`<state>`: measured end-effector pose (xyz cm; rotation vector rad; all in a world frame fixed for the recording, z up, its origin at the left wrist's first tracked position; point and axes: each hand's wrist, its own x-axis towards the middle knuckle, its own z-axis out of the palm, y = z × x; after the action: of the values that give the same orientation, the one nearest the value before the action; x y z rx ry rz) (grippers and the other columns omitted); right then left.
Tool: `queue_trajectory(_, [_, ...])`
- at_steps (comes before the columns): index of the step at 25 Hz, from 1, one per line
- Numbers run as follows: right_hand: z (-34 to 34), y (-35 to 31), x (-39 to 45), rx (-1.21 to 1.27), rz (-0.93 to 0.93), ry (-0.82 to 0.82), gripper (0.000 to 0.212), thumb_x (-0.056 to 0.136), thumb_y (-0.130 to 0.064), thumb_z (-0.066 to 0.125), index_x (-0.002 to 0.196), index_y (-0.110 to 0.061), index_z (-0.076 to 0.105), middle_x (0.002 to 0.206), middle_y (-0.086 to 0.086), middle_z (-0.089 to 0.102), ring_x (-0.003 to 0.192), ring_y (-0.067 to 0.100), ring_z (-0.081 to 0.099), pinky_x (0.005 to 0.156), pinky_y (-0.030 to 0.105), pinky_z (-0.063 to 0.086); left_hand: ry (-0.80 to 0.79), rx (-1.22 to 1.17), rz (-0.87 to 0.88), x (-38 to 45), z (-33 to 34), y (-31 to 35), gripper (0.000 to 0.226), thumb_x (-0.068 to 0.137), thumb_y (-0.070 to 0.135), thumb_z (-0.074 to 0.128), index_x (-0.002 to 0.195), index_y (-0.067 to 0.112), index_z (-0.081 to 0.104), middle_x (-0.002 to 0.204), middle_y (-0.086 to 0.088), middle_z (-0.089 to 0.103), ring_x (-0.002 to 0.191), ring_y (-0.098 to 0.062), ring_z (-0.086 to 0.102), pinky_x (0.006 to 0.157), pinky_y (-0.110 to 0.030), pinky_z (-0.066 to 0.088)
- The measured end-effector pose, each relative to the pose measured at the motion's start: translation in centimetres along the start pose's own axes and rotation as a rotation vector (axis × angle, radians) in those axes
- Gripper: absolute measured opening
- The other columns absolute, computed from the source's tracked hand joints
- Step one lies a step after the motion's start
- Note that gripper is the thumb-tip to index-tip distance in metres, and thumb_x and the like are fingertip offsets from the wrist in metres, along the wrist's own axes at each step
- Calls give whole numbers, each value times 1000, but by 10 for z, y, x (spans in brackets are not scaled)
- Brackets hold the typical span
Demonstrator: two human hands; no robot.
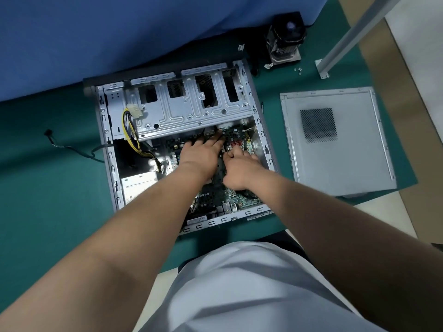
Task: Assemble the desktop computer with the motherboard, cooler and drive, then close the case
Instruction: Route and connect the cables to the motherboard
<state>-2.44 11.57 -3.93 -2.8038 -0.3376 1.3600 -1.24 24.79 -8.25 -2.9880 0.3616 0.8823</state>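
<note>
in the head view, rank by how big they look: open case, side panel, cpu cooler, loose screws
1. open case
2. side panel
3. cpu cooler, farther from the camera, so perhaps understated
4. loose screws

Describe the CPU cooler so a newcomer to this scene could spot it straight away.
Start at the open computer case lying on the green mat, then look past its far right corner toward the blue cloth. The cooler lies there outside the case, a black fan on silver fins. The flat grey side panel and the tiny loose screws nearby are far lower.

Green motherboard (215, 195), teal mat (60, 188)
</note>
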Motion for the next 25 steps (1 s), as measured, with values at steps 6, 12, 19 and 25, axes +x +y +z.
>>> queue_trajectory(6, [-17, 13, -30, -268, -250, 157, 56, 98, -25, 52, 152, -14, 43, 166, 7, 24, 140, 33, 40, 113, 45, 41, 80, -14, 154, -57, -15, -21, 62, 98, 27, 50, 157, 32, 34, 164, 6, 33, 152, -22, 28, 118, -48, 28])
queue_trajectory(12, [-21, 44, -47, -600, -454, 234, 41, 99, -30, 50, 137, -19, 58, 129, 1, 61, 122, 25, 54, 111, 43, 40, 536, -3, 157, -130, -14, -101, 58, 91, 24, 58, 148, 31, 47, 158, -1, 42, 149, -31, 32, 117, -55, 30])
queue_trajectory(19, [-3, -20, -11, -263, -379, 127, 58, 101, -31, 50, 155, -16, 37, 163, 7, 29, 144, 32, 37, 120, 47, 33, 606, -221, -290, -121, 8, -101, 64, 102, 40, 33, 162, 26, 17, 172, 7, 6, 157, -14, 8, 127, -40, 9])
queue_trajectory(25, [-7, -88, -15, 254, -448, 303, 29, 102, -29, 52, 126, -17, 65, 128, 4, 56, 113, 22, 57, 98, 41, 51, 721, -526, -532, -117, 6, -104, 57, 103, 30, 45, 154, 9, 31, 167, -9, 21, 154, -27, 19, 125, -45, 20])
